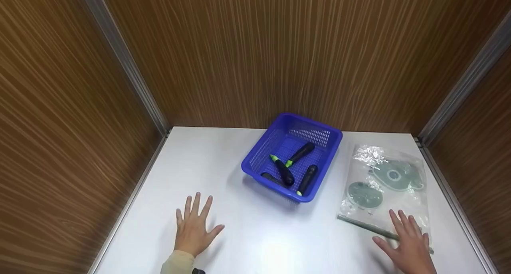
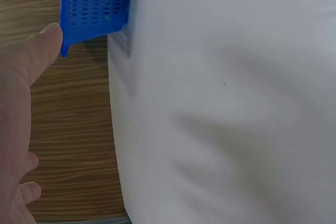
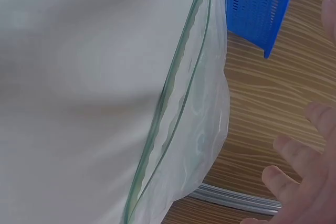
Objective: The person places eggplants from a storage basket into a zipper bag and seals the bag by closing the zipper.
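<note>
The person's left hand point(image 1: 193, 232) hovers over the smooth white tabletop point(image 1: 207, 158), fingers straight and spread wide. The right hand point(image 1: 411, 244), equally wide-spread, hovers over the green-edged near end of a flat, clear plastic bag with green printed shapes point(image 1: 365, 195). Between and beyond them, a blue rectangular perforated plastic basket point(image 1: 330, 158) contains dark, green-tipped eggplants point(image 1: 284, 172).

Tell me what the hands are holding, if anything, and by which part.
Nothing is held: the left hand is spread above the white table, the right hand is spread near the edge of the plastic bag, neither gripping anything.
</note>
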Action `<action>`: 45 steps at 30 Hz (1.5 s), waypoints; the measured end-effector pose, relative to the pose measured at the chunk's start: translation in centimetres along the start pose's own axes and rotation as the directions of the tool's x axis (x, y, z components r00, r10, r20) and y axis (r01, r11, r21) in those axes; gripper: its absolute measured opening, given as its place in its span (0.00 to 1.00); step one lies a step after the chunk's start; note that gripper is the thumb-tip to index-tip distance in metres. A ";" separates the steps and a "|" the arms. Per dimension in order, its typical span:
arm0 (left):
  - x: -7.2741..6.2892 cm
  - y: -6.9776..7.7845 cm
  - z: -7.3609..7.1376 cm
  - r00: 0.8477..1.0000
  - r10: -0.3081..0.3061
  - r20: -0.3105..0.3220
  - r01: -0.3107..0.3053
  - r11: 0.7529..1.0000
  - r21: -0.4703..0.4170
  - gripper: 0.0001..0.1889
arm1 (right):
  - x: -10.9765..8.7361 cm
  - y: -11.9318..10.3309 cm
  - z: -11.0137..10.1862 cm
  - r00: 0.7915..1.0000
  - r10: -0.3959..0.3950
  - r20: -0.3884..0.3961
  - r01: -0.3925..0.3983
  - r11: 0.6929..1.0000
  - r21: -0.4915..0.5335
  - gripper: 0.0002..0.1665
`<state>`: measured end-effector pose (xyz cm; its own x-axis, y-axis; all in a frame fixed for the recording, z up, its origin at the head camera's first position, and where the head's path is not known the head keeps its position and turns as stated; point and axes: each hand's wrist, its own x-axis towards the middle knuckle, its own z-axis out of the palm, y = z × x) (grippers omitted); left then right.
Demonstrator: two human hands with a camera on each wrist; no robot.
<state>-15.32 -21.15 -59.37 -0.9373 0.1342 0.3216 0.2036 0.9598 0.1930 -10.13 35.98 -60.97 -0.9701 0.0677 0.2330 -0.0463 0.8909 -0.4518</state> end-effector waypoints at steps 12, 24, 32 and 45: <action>3.3 3.3 0.8 0.991 0.132 -0.017 -0.132 0.991 0.017 0.48 | 1.7 0.4 0.3 0.999 -0.039 -0.009 0.040 0.999 0.031 0.53; 6.6 7.0 1.5 0.962 0.274 0.010 -0.274 0.962 0.001 0.46 | 3.6 1.5 0.6 0.999 -0.029 0.029 0.029 0.999 0.015 0.48; 8.7 9.6 2.1 0.936 0.345 0.065 -0.347 0.937 0.033 0.46 | 4.2 2.9 1.0 0.989 0.054 0.135 -0.047 0.997 -0.055 0.51; 10.9 12.7 4.0 0.908 0.355 0.222 -0.375 0.925 0.055 0.41 | 4.5 4.0 2.5 0.943 0.145 0.299 -0.129 0.989 -0.072 0.54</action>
<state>-24.08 -6.55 -57.19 -0.8416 0.5175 0.1549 0.5248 0.8512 0.0072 -15.31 38.71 -63.89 -0.9930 0.0589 -0.1028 0.0966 0.9048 -0.4146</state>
